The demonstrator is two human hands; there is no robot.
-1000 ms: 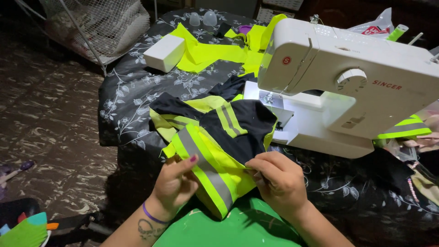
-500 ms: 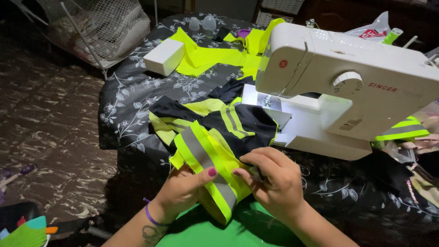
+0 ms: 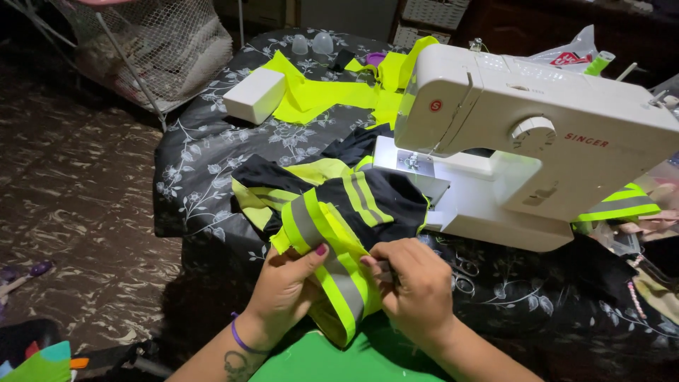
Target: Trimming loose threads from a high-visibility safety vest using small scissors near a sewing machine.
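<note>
A black garment with neon yellow and grey reflective stripes (image 3: 353, 205) lies on the table in front of a white sewing machine (image 3: 537, 134). My left hand (image 3: 286, 286) pinches the near end of a yellow-and-grey striped band (image 3: 332, 265) from the left, thumb on top. My right hand (image 3: 417, 290) grips the same band from the right, fingers curled over its edge with a small dark tool tip showing between them. The two hands sit close together at the table's near edge.
A dark floral cloth (image 3: 212, 163) covers the table. A white box (image 3: 256, 94) and neon yellow fabric pieces (image 3: 318, 92) lie at the back. Scissors (image 3: 463, 276) rest by my right hand. A wire mesh basket (image 3: 163, 42) stands at far left on the floor. Another striped piece (image 3: 619, 205) lies at right.
My hands have drawn closer together on the striped band, and the band is folded up more tightly between them. The garment has bunched slightly toward me.
</note>
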